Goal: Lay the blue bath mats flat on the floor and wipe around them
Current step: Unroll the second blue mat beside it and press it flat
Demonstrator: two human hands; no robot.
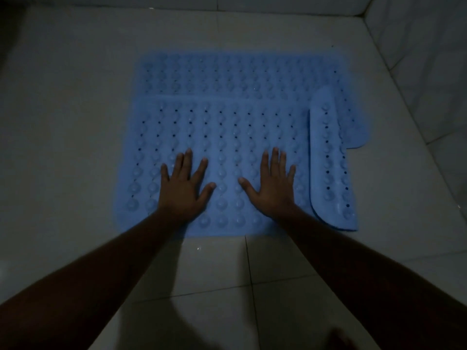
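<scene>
Two blue bath mats with bumps and small holes lie on the pale tiled floor. The nearer mat (pixel 222 137) overlaps the farther mat (pixel 240 74), which sticks out behind it and to the right. The nearer mat's right edge (pixel 331 160) is folded over onto itself. My left hand (pixel 183 185) and my right hand (pixel 271 184) press flat on the nearer mat, palms down, fingers spread, holding nothing.
Pale floor tiles (pixel 212 279) with dark grout lines surround the mats. A tiled wall (pixel 419 54) rises along the right side and meets the back wall at the far right corner. The light is dim.
</scene>
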